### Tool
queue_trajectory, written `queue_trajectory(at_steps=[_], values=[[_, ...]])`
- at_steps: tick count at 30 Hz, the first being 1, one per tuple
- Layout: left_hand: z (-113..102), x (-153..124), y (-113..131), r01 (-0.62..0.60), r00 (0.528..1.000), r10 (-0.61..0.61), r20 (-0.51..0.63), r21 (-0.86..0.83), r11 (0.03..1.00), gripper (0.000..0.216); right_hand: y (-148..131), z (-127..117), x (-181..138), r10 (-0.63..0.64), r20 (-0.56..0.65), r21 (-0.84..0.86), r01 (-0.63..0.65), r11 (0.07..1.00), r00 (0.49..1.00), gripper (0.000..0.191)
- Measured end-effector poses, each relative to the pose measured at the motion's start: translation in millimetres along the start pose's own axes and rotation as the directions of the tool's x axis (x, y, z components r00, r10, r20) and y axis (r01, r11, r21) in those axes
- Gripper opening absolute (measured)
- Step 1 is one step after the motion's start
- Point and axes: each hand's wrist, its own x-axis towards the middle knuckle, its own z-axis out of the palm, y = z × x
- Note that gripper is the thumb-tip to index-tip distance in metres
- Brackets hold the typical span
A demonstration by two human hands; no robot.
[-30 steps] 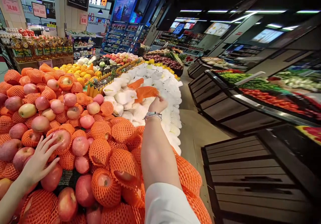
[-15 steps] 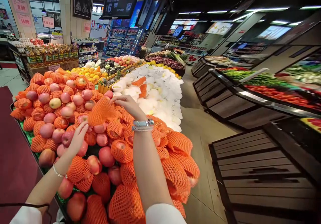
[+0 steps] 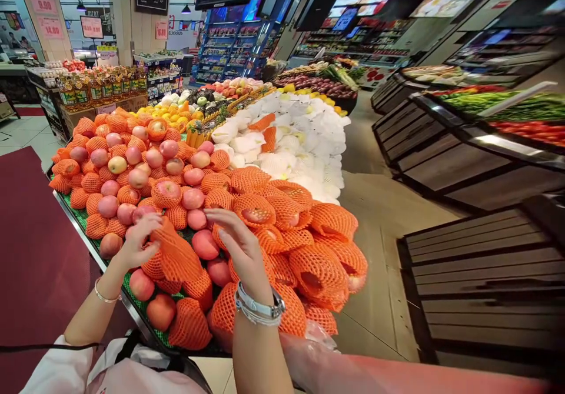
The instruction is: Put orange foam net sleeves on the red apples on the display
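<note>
An orange foam net sleeve [image 3: 179, 253] hangs at the fingers of my left hand [image 3: 142, 242], which are curled in a pinch at its upper edge. The sleeve is slightly blurred and looks empty. My right hand [image 3: 242, 251] is to its right, apart from it, with fingers spread and bent above the pile. Beneath both hands lie bare red apples [image 3: 205, 244] and apples wrapped in orange nets [image 3: 253, 209]. A bare apple [image 3: 142, 284] rests below my left hand, close to the stand's front edge.
White-wrapped fruit [image 3: 304, 141] lies beyond the apples. A metal rim [image 3: 79, 220] edges the stand at left. A blurred red sleeve [image 3: 397, 373] reaches in at lower right, near a clear plastic bag [image 3: 320, 335]. Wooden produce stands [image 3: 468, 270] line the aisle's right side.
The foam net sleeve has come down towards me, from my right hand's fingers to my left hand's. My right hand has lowered and opened. A red sleeve has appeared at lower right.
</note>
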Motion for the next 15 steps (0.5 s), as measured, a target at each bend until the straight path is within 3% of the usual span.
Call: queue_trajectory(at_steps=[2, 4, 5, 9, 13, 15], values=[[0.5, -1.6, 9.3, 0.025, 0.98, -0.009, 0.199, -0.075, 0.997, 0.014, 8.4, 9.4, -4.3, 0.07, 0.186, 0.155, -0.099, 0.983, 0.98, 0.033], [3.5, -2.3, 12.8, 0.112, 0.962, -0.077, 0.263, -0.12, 0.986, 0.014, 19.5, 20.5, -9.6, 0.103, 0.367, 0.239, -0.201, 0.95, 0.924, 0.041], [5.3, -3.4, 12.7, 0.157, 0.956, -0.118, 0.268, -0.131, 0.979, 0.015, 25.9, 26.2, -13.4, 0.122, 0.4, 0.25, -0.236, 0.939, 0.908, 0.042], [11.5, -18.1, 8.6, 0.26, 0.95, -0.23, 0.213, -0.125, 0.958, 0.026, 50.8, 46.4, -35.0, 0.267, 0.331, 0.304, -0.37, 0.878, 0.905, 0.048], [15.4, -42.9, 7.0, 0.319, 0.932, -0.286, 0.223, -0.127, 0.939, 0.027, 63.2, 56.4, -54.7, 0.295, 0.532, 0.344, -0.521, 0.781, 0.794, 0.038], [17.1, -51.7, 4.5, 0.282, 0.942, -0.262, 0.21, -0.069, 0.957, 0.023, 65.2, 58.2, -62.5, 0.296, 0.476, 0.399, -0.503, 0.767, 0.828, 0.031]])
